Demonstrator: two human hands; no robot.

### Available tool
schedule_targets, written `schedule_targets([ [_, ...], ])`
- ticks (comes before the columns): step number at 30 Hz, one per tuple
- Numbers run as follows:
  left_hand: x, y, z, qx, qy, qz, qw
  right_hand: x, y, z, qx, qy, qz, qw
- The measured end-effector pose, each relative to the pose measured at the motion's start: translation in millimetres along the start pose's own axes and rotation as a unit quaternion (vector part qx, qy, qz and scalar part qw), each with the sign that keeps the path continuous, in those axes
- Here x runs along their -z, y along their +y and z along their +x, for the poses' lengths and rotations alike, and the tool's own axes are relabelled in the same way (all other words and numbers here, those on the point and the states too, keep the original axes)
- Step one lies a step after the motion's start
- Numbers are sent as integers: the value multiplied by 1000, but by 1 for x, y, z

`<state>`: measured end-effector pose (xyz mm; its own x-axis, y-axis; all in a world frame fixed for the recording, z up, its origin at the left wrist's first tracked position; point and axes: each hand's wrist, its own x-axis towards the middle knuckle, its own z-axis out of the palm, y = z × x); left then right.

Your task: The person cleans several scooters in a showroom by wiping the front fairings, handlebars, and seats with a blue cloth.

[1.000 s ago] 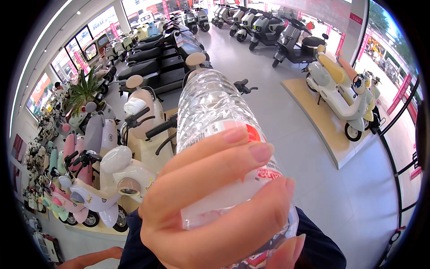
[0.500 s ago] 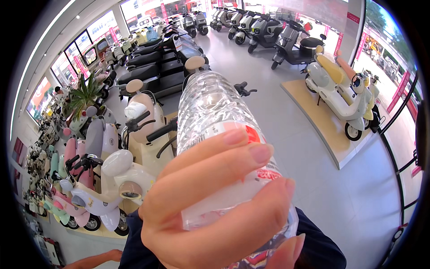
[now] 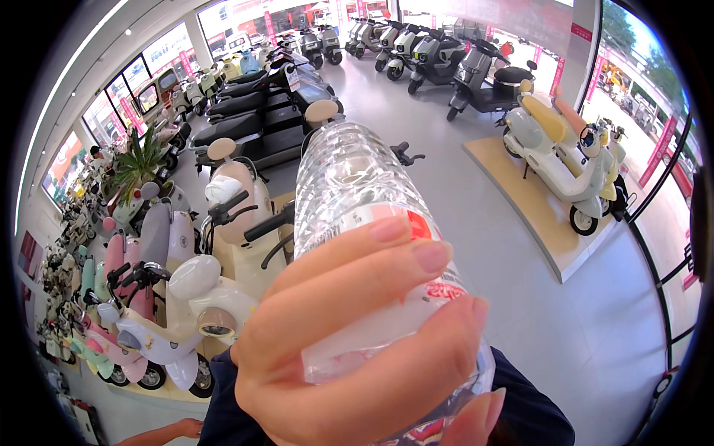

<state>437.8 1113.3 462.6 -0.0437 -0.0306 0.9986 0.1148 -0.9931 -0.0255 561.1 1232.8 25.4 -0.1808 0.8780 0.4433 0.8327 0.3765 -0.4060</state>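
Note:
My left hand [image 3: 357,327] is wrapped round a clear plastic bottle [image 3: 357,171] with a red and white label. The bottle is tilted, its ribbed base pointing up and away and its near end running out of the lower edge. Its fingers curl across the label from the left, with the fingertips on the right side of the bottle. The palm and the bottle's neck are hidden. My right hand does not show. Dark blue cloth [image 3: 528,401] appears on both sides below the hand.
Pale and pink scooters [image 3: 167,327] crowd the left, beside a potted palm [image 3: 140,160]. Dark scooters [image 3: 487,82] line the back. Cream scooters [image 3: 558,163] stand on a low wooden platform [image 3: 513,204] at right, near windows. A bare arm [image 3: 167,431], owner unclear, enters lower left.
The view has shifted very slightly against the showroom. The bare arm at the lower left sits a little lower. My left hand keeps the same grip on the bottle.

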Motion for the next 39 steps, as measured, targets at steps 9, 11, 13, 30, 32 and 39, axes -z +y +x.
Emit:
schedule_targets([
  [9,5,-2,1,0,-2,-3,1000,0,-2,1,-1,-1,-3,1000],
  [11,5,-3,2,1,-3,-2,1000,0,-2,1,-3,-2,-2,1000],
  [13,5,-5,3,1,-3,-3,1000,-2,-1,0,-10,-6,1,1000],
  [30,13,-16,10,-8,1,3,1000,-1,0,2,-7,-15,-2,1000],
  [32,18,-17,13,-8,-2,3,1000,-2,-1,1,-3,-16,-4,1000],
  [39,78,22,8,42,-221,10,974,0,0,-3,-4,-27,10,1000],
])
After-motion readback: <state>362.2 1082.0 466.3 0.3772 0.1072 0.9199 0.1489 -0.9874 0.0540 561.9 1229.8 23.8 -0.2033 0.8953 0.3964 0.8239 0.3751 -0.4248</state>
